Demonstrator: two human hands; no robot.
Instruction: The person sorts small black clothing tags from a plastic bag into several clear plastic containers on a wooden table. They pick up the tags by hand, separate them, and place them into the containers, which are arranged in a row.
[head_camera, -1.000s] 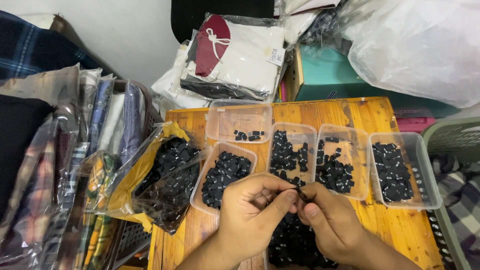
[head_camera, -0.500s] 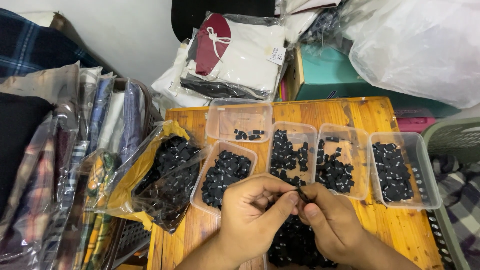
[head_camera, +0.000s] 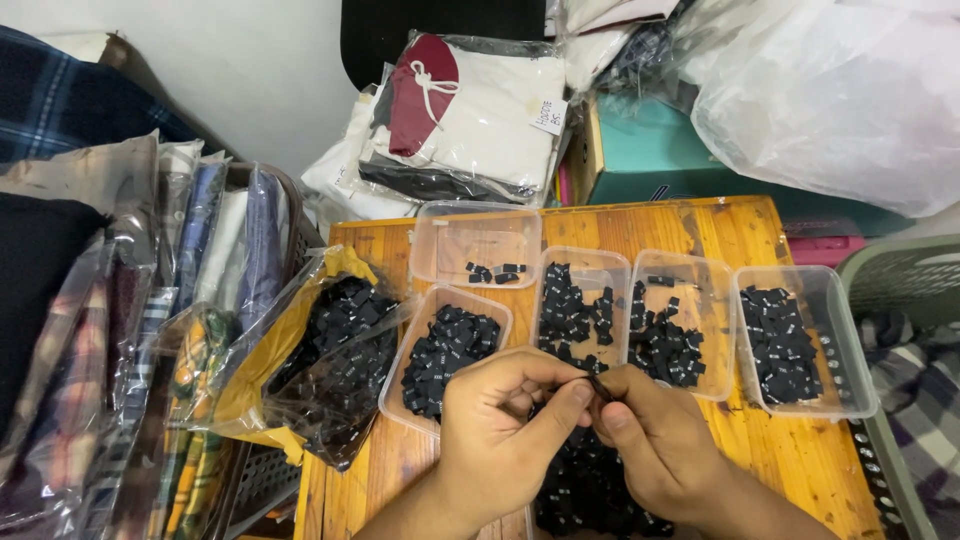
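Note:
My left hand (head_camera: 505, 430) and my right hand (head_camera: 655, 445) meet over the near edge of the wooden table (head_camera: 790, 450). Both pinch one small black piece (head_camera: 597, 387) between thumbs and fingertips. Under my hands lies a heap of the same black pieces (head_camera: 590, 490). Several clear plastic tubs hold more of them: a nearly empty one (head_camera: 478, 245) at the back, and others (head_camera: 447, 350), (head_camera: 580, 310), (head_camera: 675, 325), (head_camera: 795, 340) in a row beyond my hands.
A clear bag with yellow lining (head_camera: 320, 350), full of black pieces, lies at the table's left. Bagged folded clothes (head_camera: 150, 330) are stacked on the left. More packed garments (head_camera: 470, 115), a teal box (head_camera: 670, 160), a white bag (head_camera: 840, 90) and a grey-green basket (head_camera: 900, 290) stand around.
My hands stay over the heap, fingers shifting only slightly on the small black piece. Nothing else has moved.

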